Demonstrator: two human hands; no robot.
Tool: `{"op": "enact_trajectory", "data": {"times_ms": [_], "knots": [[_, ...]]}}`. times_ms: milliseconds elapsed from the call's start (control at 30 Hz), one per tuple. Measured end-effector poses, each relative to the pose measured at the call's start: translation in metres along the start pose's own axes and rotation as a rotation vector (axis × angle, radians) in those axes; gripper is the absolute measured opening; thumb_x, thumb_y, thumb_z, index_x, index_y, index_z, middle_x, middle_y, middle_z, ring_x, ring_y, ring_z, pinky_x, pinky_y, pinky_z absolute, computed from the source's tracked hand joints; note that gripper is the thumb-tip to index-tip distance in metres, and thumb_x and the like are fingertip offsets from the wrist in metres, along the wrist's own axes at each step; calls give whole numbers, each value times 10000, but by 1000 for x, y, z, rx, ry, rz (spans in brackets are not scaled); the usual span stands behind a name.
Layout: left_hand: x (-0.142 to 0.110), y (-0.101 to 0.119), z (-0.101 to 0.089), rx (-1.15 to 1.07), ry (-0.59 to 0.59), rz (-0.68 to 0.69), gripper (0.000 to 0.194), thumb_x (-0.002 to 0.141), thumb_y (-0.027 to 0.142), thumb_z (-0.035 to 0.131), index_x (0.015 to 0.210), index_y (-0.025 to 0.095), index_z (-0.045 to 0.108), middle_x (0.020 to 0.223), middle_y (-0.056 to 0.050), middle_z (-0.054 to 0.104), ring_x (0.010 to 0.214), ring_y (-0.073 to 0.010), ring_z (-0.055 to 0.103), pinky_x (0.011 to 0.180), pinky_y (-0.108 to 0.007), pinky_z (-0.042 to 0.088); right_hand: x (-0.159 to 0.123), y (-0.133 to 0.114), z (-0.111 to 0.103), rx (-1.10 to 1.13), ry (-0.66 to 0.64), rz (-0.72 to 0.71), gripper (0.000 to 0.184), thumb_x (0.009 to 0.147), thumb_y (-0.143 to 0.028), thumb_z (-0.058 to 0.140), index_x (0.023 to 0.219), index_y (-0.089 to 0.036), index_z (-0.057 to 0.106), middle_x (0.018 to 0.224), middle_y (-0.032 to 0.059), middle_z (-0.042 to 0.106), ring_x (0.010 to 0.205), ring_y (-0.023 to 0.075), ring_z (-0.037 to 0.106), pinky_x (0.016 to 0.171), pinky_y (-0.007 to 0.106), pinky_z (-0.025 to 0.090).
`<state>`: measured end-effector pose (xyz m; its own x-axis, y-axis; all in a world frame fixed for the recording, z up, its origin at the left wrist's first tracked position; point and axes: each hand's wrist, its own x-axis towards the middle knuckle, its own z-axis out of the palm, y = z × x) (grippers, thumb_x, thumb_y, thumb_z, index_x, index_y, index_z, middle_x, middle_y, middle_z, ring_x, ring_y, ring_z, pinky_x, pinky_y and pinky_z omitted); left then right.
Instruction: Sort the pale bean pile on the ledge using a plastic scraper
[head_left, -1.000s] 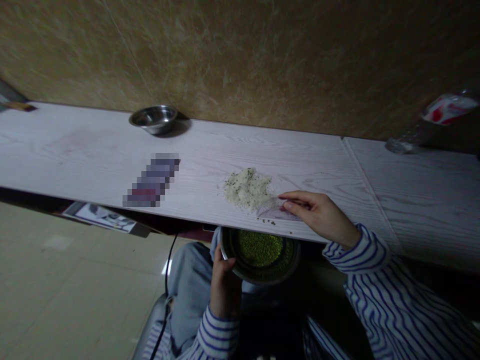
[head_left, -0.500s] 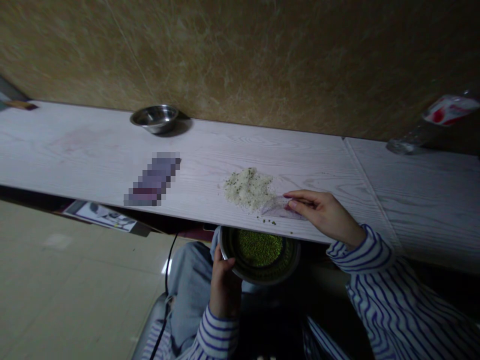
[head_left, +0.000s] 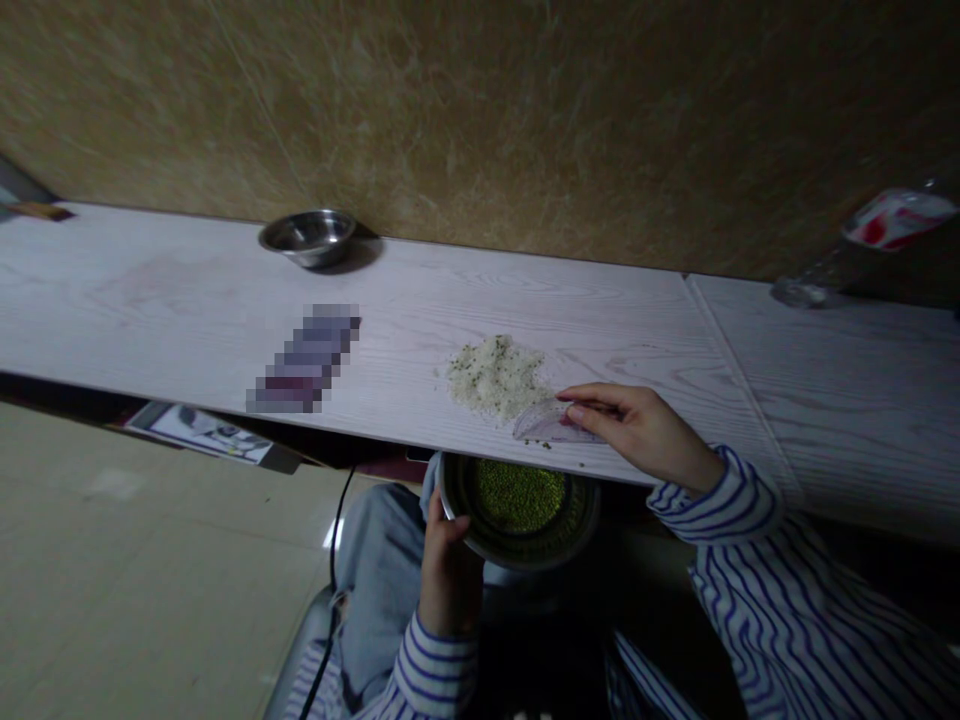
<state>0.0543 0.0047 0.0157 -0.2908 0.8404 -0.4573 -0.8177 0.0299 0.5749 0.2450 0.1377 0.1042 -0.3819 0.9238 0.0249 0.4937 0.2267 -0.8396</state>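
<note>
My left hand (head_left: 450, 565) grips the rim of a metal bowl (head_left: 581, 535) just below the table's front edge. Green beans, which look like mung beans (head_left: 521, 495), cover its bottom. In my right hand (head_left: 645, 430) is a clear plastic protractor (head_left: 547, 422), pinched between thumb and fingers and held low at the tabletop. Its curved edge lies by the front right side of a pile of white rice (head_left: 495, 375) with green beans scattered through it. A few loose beans lie by the protractor, near the table edge.
An empty-looking steel bowl (head_left: 309, 240) stands against the wall. A blurred-out flat object (head_left: 307, 360) lies left of the rice. At the far right is a clear plastic bottle (head_left: 862, 245) with a red and white label. A black cable (head_left: 337, 560) hangs beside my leg.
My right hand has shifted slightly left with the protractor, which now covers some of the loose beans near the edge. My left hand and the bowl have stayed put.
</note>
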Motion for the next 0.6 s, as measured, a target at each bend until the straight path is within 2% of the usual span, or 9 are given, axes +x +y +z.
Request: {"op": "enact_trajectory", "data": {"times_ms": [167,367,600], "knots": [[1,-1,-5,-8,-23,-22,520,700,210,711,1213,286,755,1159,-48,758,1225,-317,632,1058,-430,495,2,2,-2,-9,6,10,280,891,-290,633,1102,-203,795,978,83,825,863,232,783,767,347,644],[2,-1,-6,11,-16,-16,548,695,216,718,1238,283,743,1162,-55,755,1235,-336,629,1040,-449,510,-1,6,-6,45,41,14,273,882,-312,650,1092,-214,794,928,71,828,873,237,789,814,372,646],[1,2,-1,7,-29,-14,466,681,218,741,1140,294,769,1172,-41,762,1239,-313,632,1068,-434,487,-1,6,-7,45,57,22,290,876,-318,646,1095,-188,787,921,85,826,868,235,786,802,363,640]]}}
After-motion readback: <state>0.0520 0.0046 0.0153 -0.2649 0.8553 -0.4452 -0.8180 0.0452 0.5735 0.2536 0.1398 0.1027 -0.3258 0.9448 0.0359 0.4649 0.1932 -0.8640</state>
